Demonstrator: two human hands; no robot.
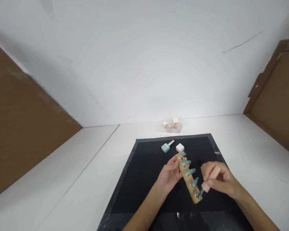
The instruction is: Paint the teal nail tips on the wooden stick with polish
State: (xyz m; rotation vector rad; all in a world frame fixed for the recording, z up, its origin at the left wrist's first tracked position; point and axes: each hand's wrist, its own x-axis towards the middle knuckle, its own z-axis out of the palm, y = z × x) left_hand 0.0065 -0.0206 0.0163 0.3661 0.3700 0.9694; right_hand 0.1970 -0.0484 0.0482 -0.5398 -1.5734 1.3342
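My left hand [170,175] is closed around the upper part of a tan strip [186,178], which slants down to the right above the black mat. Several glossy green false nails [190,172] stick out sideways along the strip. My right hand [219,178] pinches a peach-coloured stick [214,173]. A dark green piece [201,192] at the stick's lower end meets the strip's near end; whether it is a nail or a brush I cannot tell. A small round spot shows beside it on the strip.
A teal nail polish bottle [165,147] with a silver cap lies on the black mat [144,179]. Nearby is a white block [180,147]. Behind the mat, a clear tray [170,130] holds peach sticks with white square ends. Brown cardboard panels [21,118] flank the white table.
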